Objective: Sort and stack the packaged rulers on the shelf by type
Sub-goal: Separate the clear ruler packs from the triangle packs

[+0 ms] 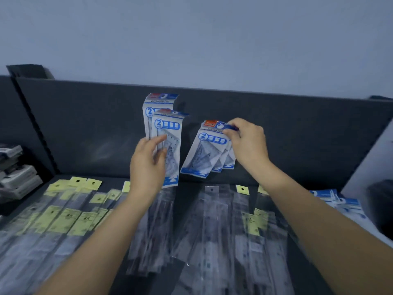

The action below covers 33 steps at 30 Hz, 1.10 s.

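My left hand (146, 165) grips two upright blue-and-white set-square packs (170, 133), one behind the other, in front of the shelf's dark back panel. My right hand (247, 143) pinches the top of a fanned bunch of the same blue-and-white packs (205, 152), tilted to the left above the shelf. On the dark shelf (187, 201) below lie several long clear ruler packs with yellow labels (63, 218) at the left. More clear ruler packs (208, 226) lie in the middle and right, some with yellow labels.
A heap of blue-and-white packs (342, 204) lies at the shelf's right end beside a pale side wall. Stacked grey and white boxes (17, 177) sit beyond the left divider. The dark back panel (297, 135) rises behind everything.
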Motion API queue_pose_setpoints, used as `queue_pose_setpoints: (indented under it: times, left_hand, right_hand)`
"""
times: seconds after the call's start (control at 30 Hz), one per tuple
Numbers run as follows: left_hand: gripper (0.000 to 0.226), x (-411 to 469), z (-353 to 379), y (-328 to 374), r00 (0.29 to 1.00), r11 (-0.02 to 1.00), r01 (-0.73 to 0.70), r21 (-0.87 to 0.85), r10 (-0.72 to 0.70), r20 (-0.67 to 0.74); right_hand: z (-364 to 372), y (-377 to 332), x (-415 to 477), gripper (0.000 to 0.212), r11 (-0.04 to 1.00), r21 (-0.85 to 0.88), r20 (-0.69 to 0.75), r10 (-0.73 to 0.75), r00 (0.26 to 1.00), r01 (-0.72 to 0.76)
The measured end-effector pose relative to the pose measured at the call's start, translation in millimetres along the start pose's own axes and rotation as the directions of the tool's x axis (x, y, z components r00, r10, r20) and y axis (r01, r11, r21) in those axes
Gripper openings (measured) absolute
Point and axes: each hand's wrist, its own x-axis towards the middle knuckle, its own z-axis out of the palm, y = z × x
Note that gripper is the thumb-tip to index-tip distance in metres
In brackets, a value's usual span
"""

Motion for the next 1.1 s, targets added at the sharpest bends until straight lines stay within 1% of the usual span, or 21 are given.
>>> queue_pose_setpoints:
  times: [0.13, 0.27, 0.33, 0.4, 0.47, 0.53, 0.67, 0.73, 0.8, 0.83, 0.9, 0.93, 0.97, 1.0, 1.03, 1.07, 1.1]
  left_hand:
    - [0.034, 4, 6, 15, 0.993, 0.995, -0.097, -0.019, 0.098, 0.060]
    - [0.047, 2, 16, 30, 0.967, 0.983, -0.130, -0.126, 0.154, 0.204]
    - [0.051, -3, 23, 40, 0.945, 0.974, -0.104, -0.200, 0.159, 0.284]
    - [0.055, -10, 29, 52, 0.914, 0.956, -0.022, -0.291, 0.137, 0.382]
    - [0.044, -20, 36, 62, 0.879, 0.931, 0.048, -0.362, 0.133, 0.458]
    - [0.033, -29, 46, 72, 0.861, 0.908, 0.087, -0.410, 0.139, 0.489]
    - [0.024, -37, 58, 82, 0.853, 0.887, 0.104, -0.451, 0.153, 0.498]
    - [0.019, -43, 63, 90, 0.841, 0.882, 0.098, -0.460, 0.174, 0.513]
    - [0.016, -49, 69, 99, 0.839, 0.888, 0.081, -0.453, 0.184, 0.511]
    - [0.015, -52, 73, 102, 0.838, 0.888, 0.090, -0.452, 0.178, 0.516]
    - [0.012, -58, 79, 110, 0.835, 0.870, 0.154, -0.468, 0.139, 0.532]
    - [0.012, -61, 82, 114, 0.835, 0.844, 0.223, -0.488, 0.093, 0.542]
    - [0.012, -64, 86, 119, 0.831, 0.794, 0.318, -0.519, 0.030, 0.556]
    - [0.012, -67, 89, 124, 0.815, 0.717, 0.423, -0.554, -0.034, 0.579]
    - [0.013, -70, 92, 130, 0.790, 0.633, 0.514, -0.578, -0.087, 0.607]
    - [0.015, -74, 96, 136, 0.765, 0.565, 0.578, -0.589, -0.125, 0.631]
    - [0.017, -77, 101, 141, 0.745, 0.520, 0.619, -0.588, -0.153, 0.649]
  right_hand:
    - [-25, -7, 3, 0.007, 0.998, 0.056, -0.039, -0.036, 0.999, 0.038]
    - [-47, -16, 0, 0.006, 0.991, 0.119, -0.017, -0.054, 0.998, 0.055]
    - [-56, -19, -4, 0.008, 0.984, 0.168, -0.021, -0.053, 0.998, 0.056]
    - [-62, -20, -7, 0.008, 0.975, 0.218, -0.034, -0.028, 0.999, 0.034]
    - [-65, -18, -11, 0.007, 0.959, 0.283, -0.053, 0.005, 0.999, 0.011]
    - [-72, -16, -17, 0.008, 0.942, 0.336, -0.063, 0.022, 0.998, 0.000]
    - [-87, -10, -29, 0.009, 0.946, 0.323, -0.069, 0.009, 0.998, 0.014]
    - [-96, -4, -34, 0.017, 0.946, 0.325, -0.083, 0.021, 0.996, 0.007]
    - [-104, 5, -40, 0.022, 0.931, 0.365, -0.108, 0.060, 0.992, -0.017]
    - [-109, 11, -42, 0.021, 0.917, 0.399, -0.125, 0.086, 0.988, -0.029]
    - [-124, 22, -48, 0.014, 0.903, 0.428, -0.175, 0.117, 0.978, -0.032]
    - [-132, 29, -51, 0.007, 0.905, 0.423, -0.191, 0.133, 0.973, -0.041]
    - [-140, 37, -55, 0.008, 0.911, 0.407, -0.192, 0.159, 0.968, -0.069]
    - [-147, 45, -60, 0.018, 0.911, 0.397, -0.168, 0.194, 0.966, -0.114]
    - [-152, 55, -64, 0.028, 0.898, 0.397, -0.102, 0.246, 0.964, -0.187]
    - [-157, 62, -70, 0.036, 0.869, 0.410, -0.004, 0.304, 0.953, -0.276]
    - [-159, 70, -76, 0.043, 0.830, 0.418, 0.113, 0.356, 0.928, -0.369]
